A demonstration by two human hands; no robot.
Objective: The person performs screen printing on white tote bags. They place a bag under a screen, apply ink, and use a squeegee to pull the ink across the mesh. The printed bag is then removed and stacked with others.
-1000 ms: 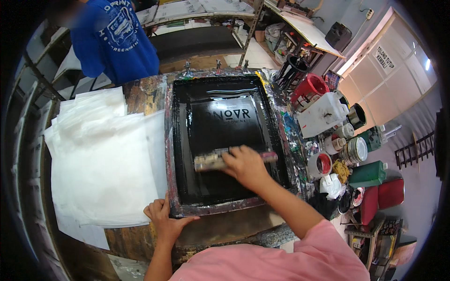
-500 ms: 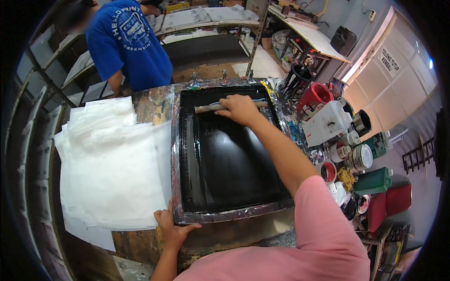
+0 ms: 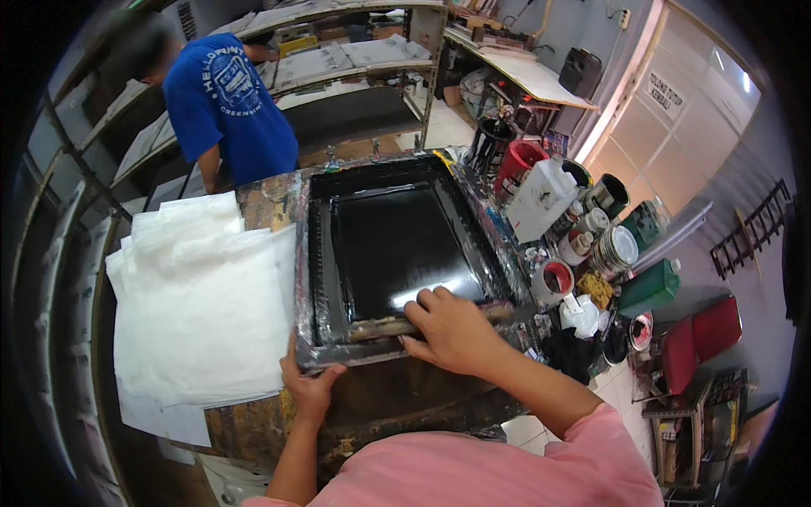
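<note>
A screen printing frame (image 3: 302, 279) lies before me on a worn, ink-stained wooden table, its mesh coated with glossy black ink (image 3: 397, 237). My right hand (image 3: 452, 334) is closed around the wooden handle of a squeegee (image 3: 376, 328), which lies crosswise at the near end of the mesh. At the frame's near left corner my left hand (image 3: 309, 384) grips the edge, thumb along the near side. Whatever lies beneath the frame is hidden. Just left of it rests a loose pile of thin white sheets (image 3: 198, 313).
Ink tubs, a white jug (image 3: 541, 200), a red bucket (image 3: 517, 165) and a green jerrycan (image 3: 650, 287) crowd the right side. A person in a blue shirt (image 3: 228, 110) stands beyond the table at far left. Metal racks line the left; a red chair (image 3: 708, 334) stands right.
My right hand has drawn the squeegee from the far end of the frame to its near end. The left hand keeps its hold on the corner. The view has shifted slightly.
</note>
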